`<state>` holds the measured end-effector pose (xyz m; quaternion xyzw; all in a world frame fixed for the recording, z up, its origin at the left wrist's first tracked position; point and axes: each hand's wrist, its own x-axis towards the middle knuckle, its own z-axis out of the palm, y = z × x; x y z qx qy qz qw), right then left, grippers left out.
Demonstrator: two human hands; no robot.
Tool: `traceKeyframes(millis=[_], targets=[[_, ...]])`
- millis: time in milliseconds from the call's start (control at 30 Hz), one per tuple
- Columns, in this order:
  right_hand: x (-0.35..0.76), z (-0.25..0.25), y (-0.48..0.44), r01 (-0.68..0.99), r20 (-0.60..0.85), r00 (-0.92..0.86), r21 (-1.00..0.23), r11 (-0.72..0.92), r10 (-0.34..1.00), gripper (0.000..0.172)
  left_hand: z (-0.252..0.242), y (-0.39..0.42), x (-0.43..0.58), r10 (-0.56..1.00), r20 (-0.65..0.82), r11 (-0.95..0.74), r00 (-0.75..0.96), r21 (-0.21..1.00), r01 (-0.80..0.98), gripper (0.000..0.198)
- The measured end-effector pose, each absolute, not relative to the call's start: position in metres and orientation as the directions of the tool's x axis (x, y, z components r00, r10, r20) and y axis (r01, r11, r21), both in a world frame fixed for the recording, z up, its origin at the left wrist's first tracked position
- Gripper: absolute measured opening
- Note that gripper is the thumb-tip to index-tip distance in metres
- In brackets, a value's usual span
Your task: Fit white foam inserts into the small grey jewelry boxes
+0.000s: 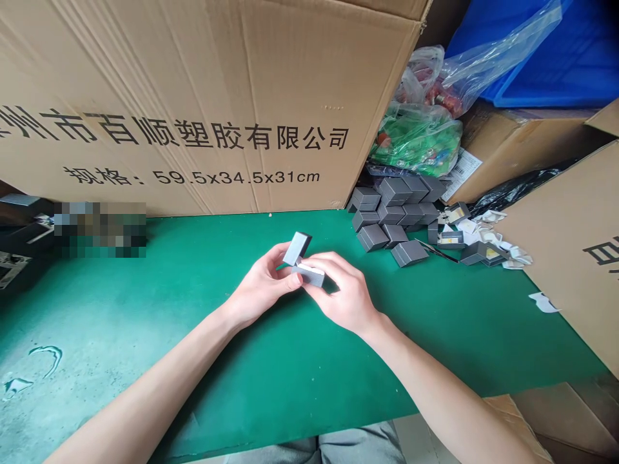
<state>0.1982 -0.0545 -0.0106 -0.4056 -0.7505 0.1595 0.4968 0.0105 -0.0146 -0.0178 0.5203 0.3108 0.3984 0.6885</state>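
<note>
While left hand [261, 287] and right hand [343, 293] grip an open grey box [297, 248] | carton [193, 84] printed 百顺塑胶有限公司, 59.5x34.5x31cm

From my remote view, I'm looking straight at a huge tan corrugated cardboard carton [193, 103] printed in black Chinese characters and standing along the back of a bench covered in a worn green mat [120, 309], which is showing pale scuffed patches at its left end. Behind the carton's right corner, a bright blue plastic crate [546, 58] is sitting under a crumpled clear plastic bag [493, 58], and a bulging bag of green and red items [416, 138] is slumping beside a brown cardboard box [512, 154]. Another tan carton [570, 270] is leaning in from the right, and soft, even indoor light is falling across everything.
</note>
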Motion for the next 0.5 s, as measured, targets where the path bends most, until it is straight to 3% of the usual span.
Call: traceKeyframes(millis=[500], targets=[[0.1987, -0.0135, -0.0543, 0.490, 0.679, -0.179, -0.566, 0.662, 0.713, 0.024, -0.0164, -0.0116, 0.0097, 0.850, -0.004, 0.139, 0.526, 0.966, -0.218, 0.071]])
